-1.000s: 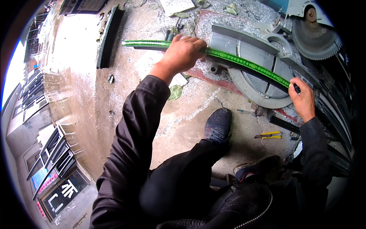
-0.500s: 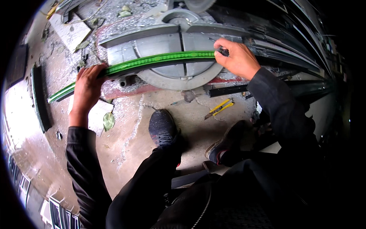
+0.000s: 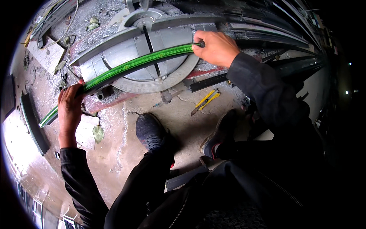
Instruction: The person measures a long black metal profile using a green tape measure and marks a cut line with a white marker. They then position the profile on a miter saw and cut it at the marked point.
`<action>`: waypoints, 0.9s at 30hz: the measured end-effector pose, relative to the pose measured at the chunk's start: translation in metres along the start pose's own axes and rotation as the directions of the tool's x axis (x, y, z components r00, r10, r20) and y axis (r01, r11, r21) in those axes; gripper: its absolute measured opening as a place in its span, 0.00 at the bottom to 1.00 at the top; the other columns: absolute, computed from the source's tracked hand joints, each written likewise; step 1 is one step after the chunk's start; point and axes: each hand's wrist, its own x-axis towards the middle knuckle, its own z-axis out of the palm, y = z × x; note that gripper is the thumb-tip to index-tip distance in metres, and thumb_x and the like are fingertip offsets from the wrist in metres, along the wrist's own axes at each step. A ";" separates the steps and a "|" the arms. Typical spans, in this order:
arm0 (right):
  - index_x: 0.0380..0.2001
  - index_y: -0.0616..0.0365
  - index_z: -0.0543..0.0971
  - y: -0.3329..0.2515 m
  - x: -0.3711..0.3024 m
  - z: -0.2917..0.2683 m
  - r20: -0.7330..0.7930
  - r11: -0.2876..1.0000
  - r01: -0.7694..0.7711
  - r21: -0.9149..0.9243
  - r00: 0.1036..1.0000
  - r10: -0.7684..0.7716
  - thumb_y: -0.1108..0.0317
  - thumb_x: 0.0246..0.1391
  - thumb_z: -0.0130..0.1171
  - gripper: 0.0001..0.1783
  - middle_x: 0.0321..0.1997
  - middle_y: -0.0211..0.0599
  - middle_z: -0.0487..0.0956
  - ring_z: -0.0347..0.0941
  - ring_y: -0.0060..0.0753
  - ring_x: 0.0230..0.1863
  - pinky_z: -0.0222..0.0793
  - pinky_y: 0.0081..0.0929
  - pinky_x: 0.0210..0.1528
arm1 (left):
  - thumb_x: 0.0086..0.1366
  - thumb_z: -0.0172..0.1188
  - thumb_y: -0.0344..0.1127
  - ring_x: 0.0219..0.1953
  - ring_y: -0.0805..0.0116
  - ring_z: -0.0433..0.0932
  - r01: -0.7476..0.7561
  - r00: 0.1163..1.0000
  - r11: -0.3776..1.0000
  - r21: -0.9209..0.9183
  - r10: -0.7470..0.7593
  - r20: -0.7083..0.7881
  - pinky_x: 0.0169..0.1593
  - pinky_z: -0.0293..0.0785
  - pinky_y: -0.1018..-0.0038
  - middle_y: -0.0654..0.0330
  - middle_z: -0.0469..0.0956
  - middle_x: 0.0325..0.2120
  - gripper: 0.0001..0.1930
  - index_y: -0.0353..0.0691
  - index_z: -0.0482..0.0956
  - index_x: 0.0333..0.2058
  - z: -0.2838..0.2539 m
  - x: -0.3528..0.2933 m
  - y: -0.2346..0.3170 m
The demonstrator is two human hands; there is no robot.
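Note:
A green tape measure blade (image 3: pixel 131 68) runs along the top of a long dark profile bar (image 3: pixel 126 76), held slantwise across the round grey saw table (image 3: pixel 167 79). My left hand (image 3: pixel 70 105) is wrapped round the bar and blade near their left end. At the blade's right end my right hand (image 3: pixel 217 47) is closed, fingers pinched on a thin dark pen-like object (image 3: pixel 194 31), its body mostly hidden. A dark rounded end shows under those fingers, at the tape. The saw table has a dark slot (image 3: pixel 150 49) and a raised metal fence (image 3: pixel 183 23) behind.
On the floor before my shoes lies a yellow utility knife (image 3: pixel 206 101). A short dark bar (image 3: pixel 207 82) lies beside the table. Long dark profiles (image 3: pixel 270 36) are stacked at the right. Metal shavings, a leaf (image 3: pixel 98 134) and a curved dark strip (image 3: pixel 33 124) lie at the left.
The saw table, bar, tape and both hands have shifted left in view as the view turned. My right hand sits slightly higher, still at the tape's right end; my left hand keeps its hold.

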 end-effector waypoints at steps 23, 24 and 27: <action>0.50 0.55 0.86 -0.006 -0.001 -0.007 0.080 0.992 -0.104 -0.071 0.991 0.110 0.52 0.59 0.66 0.22 0.47 0.52 0.87 0.83 0.58 0.52 0.76 0.49 0.57 | 0.68 0.63 0.30 0.53 0.51 0.81 -0.012 0.999 1.000 0.016 0.012 -0.030 0.69 0.67 0.54 0.56 0.84 0.47 0.14 0.44 0.80 0.52 0.005 -0.001 0.003; 0.51 0.56 0.86 -0.003 -0.003 -0.002 0.039 0.994 -0.092 -0.057 0.995 0.095 0.52 0.58 0.67 0.23 0.46 0.51 0.87 0.83 0.57 0.50 0.77 0.48 0.56 | 0.68 0.63 0.31 0.53 0.51 0.81 -0.012 0.999 1.000 0.017 0.012 -0.032 0.69 0.67 0.53 0.56 0.84 0.47 0.14 0.44 0.80 0.52 0.005 0.000 0.004; 0.52 0.55 0.86 -0.002 -0.006 0.004 -0.018 0.996 -0.086 -0.021 0.996 0.085 0.53 0.58 0.68 0.24 0.45 0.49 0.87 0.84 0.57 0.49 0.77 0.47 0.55 | 0.69 0.63 0.31 0.53 0.51 0.81 -0.028 0.998 0.999 0.041 0.030 -0.059 0.69 0.67 0.53 0.57 0.84 0.47 0.14 0.44 0.80 0.53 0.006 -0.001 0.008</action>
